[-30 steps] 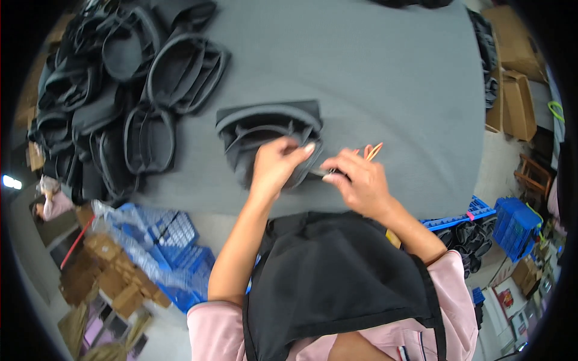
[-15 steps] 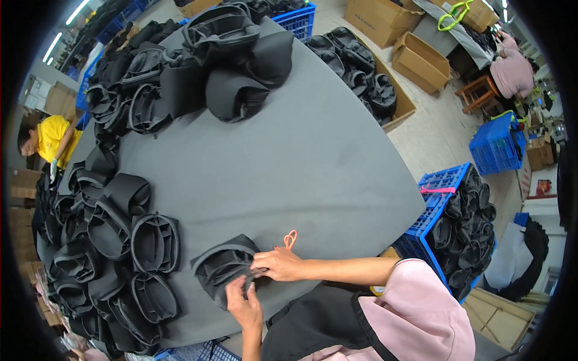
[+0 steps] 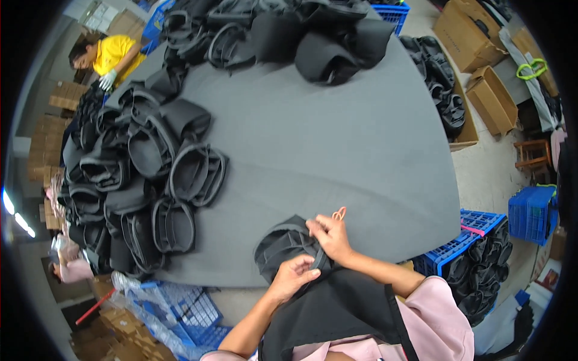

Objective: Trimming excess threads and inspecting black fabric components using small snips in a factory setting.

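A black fabric pouch [image 3: 278, 248] with an open mouth and inner folds rests on the table's near edge, against my body. The fingers of my left hand [image 3: 292, 277] are closed on the near side of its rim. My right hand [image 3: 332, 240] is bent over the rim's right side, fingers curled. Out of its top sticks the orange looped handle of small scissors [image 3: 340, 213]; the blades are hidden in the hand. Whether the right fingers also grip the fabric is hard to make out.
Many similar black pouches [image 3: 150, 150] are heaped on the left and far side of the grey table [image 3: 337, 138]. Blue crates [image 3: 445, 256] and a carton [image 3: 466, 123] of pouches stand to the right. A person in yellow [image 3: 114, 54] works at the far left.
The view has swung left, so the table and pouches sit further right. My right hand has turned from pointing left across the pouch to upright at its rim. The left still holds the rim.
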A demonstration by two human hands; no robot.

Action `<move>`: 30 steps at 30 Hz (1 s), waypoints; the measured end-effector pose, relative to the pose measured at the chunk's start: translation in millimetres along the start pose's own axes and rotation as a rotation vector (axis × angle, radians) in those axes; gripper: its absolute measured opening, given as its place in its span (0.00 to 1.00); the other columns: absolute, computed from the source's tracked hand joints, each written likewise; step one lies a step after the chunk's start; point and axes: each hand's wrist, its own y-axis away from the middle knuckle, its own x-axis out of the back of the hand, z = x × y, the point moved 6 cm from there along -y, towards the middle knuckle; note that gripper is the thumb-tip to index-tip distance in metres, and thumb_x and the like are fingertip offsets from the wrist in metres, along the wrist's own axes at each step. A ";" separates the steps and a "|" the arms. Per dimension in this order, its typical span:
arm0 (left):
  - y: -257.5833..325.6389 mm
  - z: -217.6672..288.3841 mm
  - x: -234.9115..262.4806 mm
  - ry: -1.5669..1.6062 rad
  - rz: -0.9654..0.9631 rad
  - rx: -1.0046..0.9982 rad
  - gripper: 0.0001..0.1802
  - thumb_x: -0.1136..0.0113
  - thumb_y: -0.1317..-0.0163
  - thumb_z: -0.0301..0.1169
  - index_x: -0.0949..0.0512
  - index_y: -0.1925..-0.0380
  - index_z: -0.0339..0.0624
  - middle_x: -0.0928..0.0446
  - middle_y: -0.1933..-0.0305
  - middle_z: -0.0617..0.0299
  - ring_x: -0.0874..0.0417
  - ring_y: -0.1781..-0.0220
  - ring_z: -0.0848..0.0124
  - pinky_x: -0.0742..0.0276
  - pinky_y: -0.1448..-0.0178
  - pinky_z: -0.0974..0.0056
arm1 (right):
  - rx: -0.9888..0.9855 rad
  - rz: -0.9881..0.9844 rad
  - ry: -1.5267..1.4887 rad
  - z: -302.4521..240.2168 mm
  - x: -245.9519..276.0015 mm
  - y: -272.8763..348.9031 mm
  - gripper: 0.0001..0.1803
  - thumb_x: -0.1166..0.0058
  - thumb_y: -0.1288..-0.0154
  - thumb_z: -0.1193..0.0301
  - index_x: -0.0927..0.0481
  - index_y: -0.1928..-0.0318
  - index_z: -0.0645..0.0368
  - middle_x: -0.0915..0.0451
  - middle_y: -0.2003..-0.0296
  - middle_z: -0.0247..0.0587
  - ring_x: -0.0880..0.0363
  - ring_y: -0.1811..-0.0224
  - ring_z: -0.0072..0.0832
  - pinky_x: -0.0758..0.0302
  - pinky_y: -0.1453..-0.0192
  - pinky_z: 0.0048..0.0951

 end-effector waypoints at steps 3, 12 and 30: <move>-10.8 -2.2 5.7 0.041 0.096 -0.115 0.07 0.40 0.41 0.27 0.27 0.66 0.39 0.28 0.67 0.72 0.30 0.64 0.84 0.33 0.56 0.76 | 0.067 -0.047 -0.069 -12.4 -7.9 -16.0 0.12 0.50 0.36 0.70 0.26 0.74 0.64 0.25 0.80 0.36 0.29 0.77 0.18 0.32 0.71 0.23; -20.1 -8.0 24.4 0.164 0.176 -0.188 0.06 0.45 0.36 0.31 0.28 0.66 0.41 0.33 0.69 0.74 0.36 0.67 0.85 0.38 0.61 0.79 | 0.180 0.034 0.151 -8.9 31.1 17.2 0.09 0.46 0.39 0.70 0.24 0.61 0.62 0.21 0.72 0.37 0.21 0.70 0.26 0.26 0.64 0.24; -15.8 -14.3 19.7 0.201 0.147 -0.100 0.07 0.45 0.37 0.27 0.27 0.61 0.37 0.26 0.66 0.70 0.30 0.65 0.85 0.34 0.57 0.77 | 0.474 -0.170 0.551 -26.5 27.4 41.3 0.11 0.38 0.53 0.72 0.21 0.66 0.55 0.27 0.74 0.33 0.27 0.77 0.31 0.33 0.74 0.30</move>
